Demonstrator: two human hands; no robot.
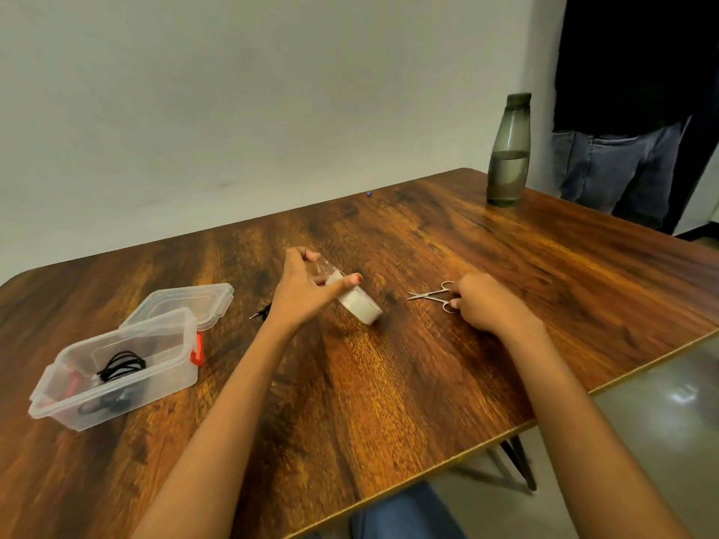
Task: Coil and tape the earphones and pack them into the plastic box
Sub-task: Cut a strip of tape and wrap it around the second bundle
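Holding tape: left hand (303, 289) has its fingers curled round the tilted tape roll (362, 307), thumb laid across it; a clear strip seems drawn up from the roll.
Scissors: small scissors (428, 294) lie on the surface (389, 383) at 3 o'clock of the roll, long axis 9-to-3, tips toward the roll but apart from it.
Right hand: right hand (484, 305) has its fingers curled on the loops, and is the nearer hand for the cut.
Earphones: black coiled earphones (122, 365) sit in the open plastic box (50, 406), at 8 o'clock of the left hand.
Hidden: a jack plug (258, 314) shows at 9 o'clock of the left wrist, its cable covered; whether fingers pass through the loops is unclear.
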